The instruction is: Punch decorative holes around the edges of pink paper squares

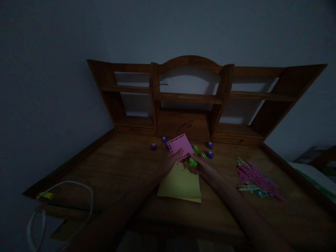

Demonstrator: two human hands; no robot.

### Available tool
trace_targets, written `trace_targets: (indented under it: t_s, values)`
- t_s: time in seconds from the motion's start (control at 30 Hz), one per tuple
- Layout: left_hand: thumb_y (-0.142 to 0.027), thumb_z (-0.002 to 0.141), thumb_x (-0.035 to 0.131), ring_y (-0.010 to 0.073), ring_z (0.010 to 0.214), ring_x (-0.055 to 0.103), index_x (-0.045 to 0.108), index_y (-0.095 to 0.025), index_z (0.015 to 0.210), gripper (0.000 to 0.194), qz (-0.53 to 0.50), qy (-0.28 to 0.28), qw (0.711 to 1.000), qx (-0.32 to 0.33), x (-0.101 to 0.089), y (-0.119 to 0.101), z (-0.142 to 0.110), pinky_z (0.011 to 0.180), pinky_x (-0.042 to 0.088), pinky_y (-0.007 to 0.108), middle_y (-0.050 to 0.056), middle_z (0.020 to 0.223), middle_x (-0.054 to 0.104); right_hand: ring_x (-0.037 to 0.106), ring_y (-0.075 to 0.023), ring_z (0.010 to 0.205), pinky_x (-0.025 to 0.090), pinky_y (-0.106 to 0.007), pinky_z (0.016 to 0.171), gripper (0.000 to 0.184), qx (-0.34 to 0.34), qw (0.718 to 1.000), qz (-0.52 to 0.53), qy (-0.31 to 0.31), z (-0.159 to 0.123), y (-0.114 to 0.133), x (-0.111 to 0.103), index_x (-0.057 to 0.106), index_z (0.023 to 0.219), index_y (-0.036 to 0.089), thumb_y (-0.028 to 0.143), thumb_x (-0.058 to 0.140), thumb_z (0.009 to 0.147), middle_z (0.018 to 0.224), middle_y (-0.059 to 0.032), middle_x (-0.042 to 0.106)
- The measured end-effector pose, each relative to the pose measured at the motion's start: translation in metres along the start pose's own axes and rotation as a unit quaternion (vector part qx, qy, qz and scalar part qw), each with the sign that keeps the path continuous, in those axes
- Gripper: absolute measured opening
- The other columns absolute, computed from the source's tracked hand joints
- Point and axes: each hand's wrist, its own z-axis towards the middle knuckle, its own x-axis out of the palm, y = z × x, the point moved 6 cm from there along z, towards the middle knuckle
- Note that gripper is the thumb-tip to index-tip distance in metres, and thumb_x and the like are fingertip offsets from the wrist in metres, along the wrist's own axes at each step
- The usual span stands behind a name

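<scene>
My left hand point(171, 163) grips a pink paper sheet point(182, 145) by its near edge, thumb on top. Small punched holes run along the visible borders of the sheet. In my right hand point(203, 167) is a green craft punch point(193, 162) with a white eye-like button, held at the sheet's near right corner. Whether the paper sits inside its slot I cannot tell. Beneath both hands lies a stack of coloured paper point(181, 185), yellow on top, with small pink bits near its far edge.
Beyond the sheet stand more green punches point(195, 148) and several purple punches point(210, 154). A heap of pink, yellow and blue paper strips point(256, 176) lies at the right. A wooden shelf unit point(189, 98) backs the desk point(112, 164). A white cable point(91, 196) loops at the left.
</scene>
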Motion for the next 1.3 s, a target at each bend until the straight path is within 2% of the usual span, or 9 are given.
trace_targets:
  t_s: [0.13, 0.3, 0.57, 0.73, 0.93, 1.0, 1.07, 1.17, 1.3]
  values:
    - [-0.042, 0.078, 0.068, 0.0257, 0.097, 0.066, 0.064, -0.013, 0.104, 0.039, -0.009, 0.001, 1.0, 0.005, 0.001, -0.004, -0.003, 0.082, 0.053, 0.037, 0.013, 0.108, 0.069, 0.041, -0.007, 0.046, 0.026, -0.022, 0.043, 0.036, 0.0, 1.0, 0.025, 0.001, 0.002, 0.002, -0.002, 0.068, 0.083, 0.017, 0.052, 0.063, 0.079, 0.068, -0.0007, 0.063]
    - [-0.043, 0.075, 0.07, 0.0281, 0.101, 0.064, 0.065, -0.012, 0.104, 0.042, 0.005, -0.011, 1.0, 0.007, 0.001, -0.005, -0.003, 0.084, 0.052, 0.038, 0.013, 0.105, 0.07, 0.036, -0.0056, 0.036, 0.021, -0.022, 0.036, 0.042, 0.021, 0.999, 0.035, -0.001, 0.007, -0.006, -0.01, 0.065, 0.076, 0.016, 0.057, 0.056, 0.082, 0.054, 0.0009, 0.058]
    - [-0.043, 0.076, 0.069, 0.0282, 0.101, 0.064, 0.066, -0.013, 0.101, 0.039, 0.03, -0.006, 0.999, 0.016, 0.0, -0.004, -0.002, 0.085, 0.052, 0.037, 0.012, 0.107, 0.07, 0.04, -0.0059, 0.036, 0.02, -0.022, 0.034, 0.032, 0.024, 0.999, 0.033, -0.022, 0.008, -0.007, -0.015, 0.068, 0.08, 0.015, 0.047, 0.06, 0.082, 0.06, -0.002, 0.064]
    - [-0.042, 0.078, 0.067, 0.0268, 0.093, 0.067, 0.066, -0.013, 0.1, 0.037, 0.04, -0.012, 0.999, 0.012, -0.001, -0.004, -0.002, 0.08, 0.054, 0.037, 0.012, 0.104, 0.07, 0.047, -0.0075, 0.042, 0.032, -0.02, 0.039, 0.032, 0.044, 0.998, 0.044, -0.029, 0.003, -0.005, -0.012, 0.068, 0.081, 0.016, 0.047, 0.062, 0.081, 0.06, -0.0005, 0.063]
    - [-0.045, 0.08, 0.064, 0.0216, 0.069, 0.068, 0.065, -0.012, 0.098, 0.038, 0.043, 0.001, 0.999, -0.002, 0.003, -0.003, -0.004, 0.062, 0.054, 0.033, 0.012, 0.096, 0.072, 0.051, -0.0085, 0.049, 0.036, -0.021, 0.045, 0.033, 0.053, 0.998, 0.043, -0.016, 0.0, -0.002, -0.006, 0.069, 0.086, 0.016, 0.048, 0.062, 0.082, 0.069, -0.0025, 0.066]
    - [-0.047, 0.08, 0.063, 0.0219, 0.069, 0.068, 0.065, -0.013, 0.097, 0.038, 0.049, 0.004, 0.999, 0.002, 0.003, -0.004, -0.005, 0.062, 0.054, 0.033, 0.012, 0.095, 0.072, 0.052, -0.0089, 0.052, 0.036, -0.021, 0.048, 0.031, 0.048, 0.998, 0.039, -0.011, -0.001, -0.001, -0.005, 0.07, 0.088, 0.018, 0.047, 0.063, 0.082, 0.073, -0.0028, 0.067]
    - [-0.046, 0.079, 0.065, 0.0236, 0.077, 0.068, 0.066, -0.014, 0.095, 0.036, 0.057, -0.011, 0.998, 0.019, 0.001, -0.006, -0.005, 0.067, 0.054, 0.034, 0.011, 0.096, 0.072, 0.052, -0.0092, 0.054, 0.036, -0.022, 0.05, 0.027, 0.036, 0.999, 0.029, -0.01, -0.002, -0.001, -0.005, 0.07, 0.092, 0.019, 0.043, 0.066, 0.08, 0.076, -0.0027, 0.068]
    - [-0.045, 0.076, 0.068, 0.0251, 0.082, 0.068, 0.068, -0.014, 0.089, 0.034, 0.071, -0.072, 0.994, 0.05, -0.009, -0.009, -0.002, 0.071, 0.054, 0.034, 0.011, 0.09, 0.072, 0.049, -0.0089, 0.054, 0.034, -0.023, 0.052, 0.025, 0.008, 1.0, 0.005, -0.005, -0.002, 0.001, -0.004, 0.071, 0.093, 0.019, 0.037, 0.072, 0.076, 0.075, -0.0023, 0.067]
    - [-0.05, 0.077, 0.064, 0.0201, 0.059, 0.063, 0.067, -0.015, 0.08, 0.035, 0.053, -0.151, 0.982, 0.1, -0.031, -0.011, 0.007, 0.052, 0.051, 0.03, 0.007, 0.068, 0.068, 0.045, -0.0093, 0.054, 0.03, -0.024, 0.051, 0.028, -0.033, 0.999, -0.006, -0.001, 0.0, 0.007, -0.003, 0.072, 0.088, 0.018, 0.044, 0.065, 0.081, 0.071, -0.0028, 0.064]
